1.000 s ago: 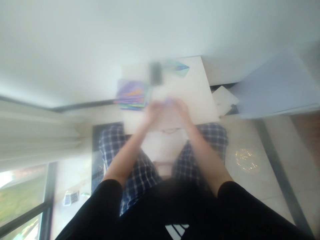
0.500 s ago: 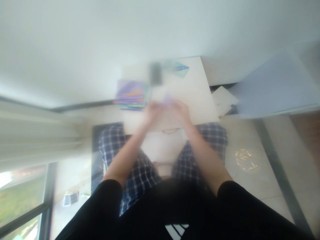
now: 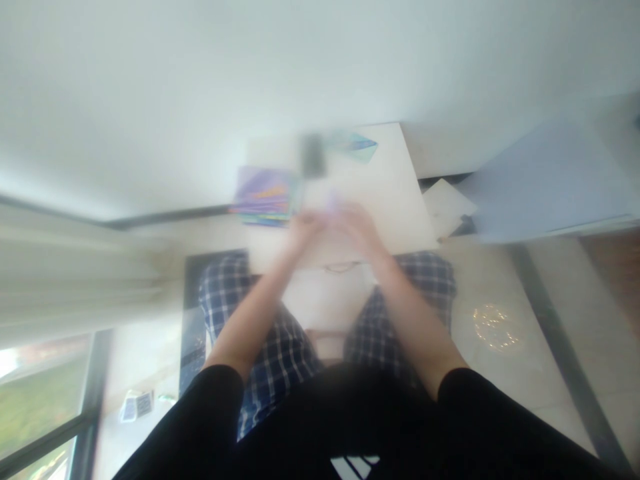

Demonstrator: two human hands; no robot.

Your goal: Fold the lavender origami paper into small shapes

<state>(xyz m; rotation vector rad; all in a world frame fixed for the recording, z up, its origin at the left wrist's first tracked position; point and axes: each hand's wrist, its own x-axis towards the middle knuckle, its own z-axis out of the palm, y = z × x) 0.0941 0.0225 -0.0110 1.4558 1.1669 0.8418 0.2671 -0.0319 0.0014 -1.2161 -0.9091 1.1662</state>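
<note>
My left hand (image 3: 306,227) and my right hand (image 3: 359,223) meet over the front half of a white table (image 3: 395,193). Both are closed, fingertips together, on a small piece of purple paper (image 3: 332,200) that sticks up between them. Blur hides its exact shape and the single fingers. To the left of my left hand lies a stack of coloured paper (image 3: 265,195), purple on top with bright edges below. Farther back on the table is a flat teal and blue piece (image 3: 364,147), pointed at its right end, that looks like folded paper.
A blurred dark grey object (image 3: 313,157) lies at the table's back, against the white wall (image 3: 320,60). My knees flank the table front. A large pale panel (image 3: 545,183) stands to the right; a glittering patch (image 3: 495,327) shows on the floor.
The whole view has shifted slightly downward. Both hands stay together on the purple paper, whose visible part looks a little narrower.
</note>
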